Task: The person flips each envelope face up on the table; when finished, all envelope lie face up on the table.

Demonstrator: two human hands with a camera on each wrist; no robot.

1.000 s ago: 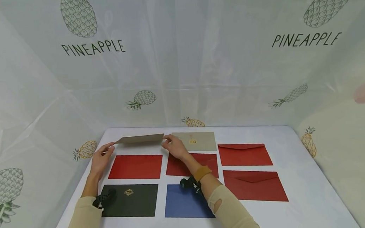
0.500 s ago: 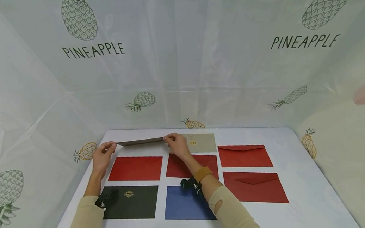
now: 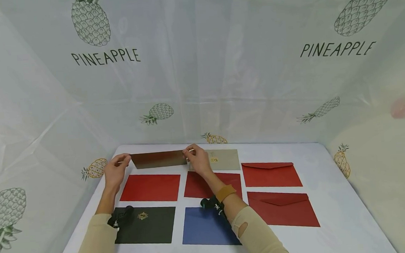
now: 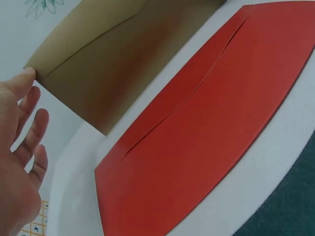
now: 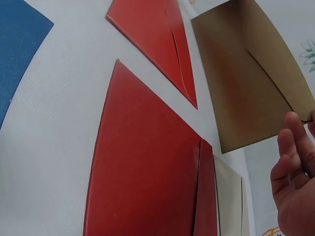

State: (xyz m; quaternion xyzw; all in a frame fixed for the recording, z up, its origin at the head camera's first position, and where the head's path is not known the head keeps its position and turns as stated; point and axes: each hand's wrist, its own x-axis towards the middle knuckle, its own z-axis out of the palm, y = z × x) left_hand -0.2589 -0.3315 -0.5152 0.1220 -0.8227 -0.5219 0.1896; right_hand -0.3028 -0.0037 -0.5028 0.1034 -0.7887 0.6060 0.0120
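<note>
Both hands hold a tan-brown envelope (image 3: 160, 160) by its two upper corners, above the back left of the table. Thumb and fingers of the left hand (image 3: 115, 172) pinch the left corner; the right hand (image 3: 198, 160) pinches the opposite one. The envelope is tilted up, its flap side facing me, with a reddish sheen on its lower part. In the left wrist view, the left hand's remaining fingers (image 4: 37, 132) are spread loosely below the pinched corner. A red envelope (image 3: 150, 188) lies just in front of the raised one.
A beige envelope (image 3: 226, 159) with a gold mark lies behind the right hand. Around the forearms are a dark green envelope (image 3: 149, 228), a blue one (image 3: 202, 228) and a dark red one (image 3: 227, 179). Two red flapped envelopes (image 3: 273, 176) lie at right on the white table (image 3: 338, 199).
The tan envelope has swung from nearly edge-on to showing its flap side. Its right corner has risen slightly with the right hand, which has moved a little up and right.
</note>
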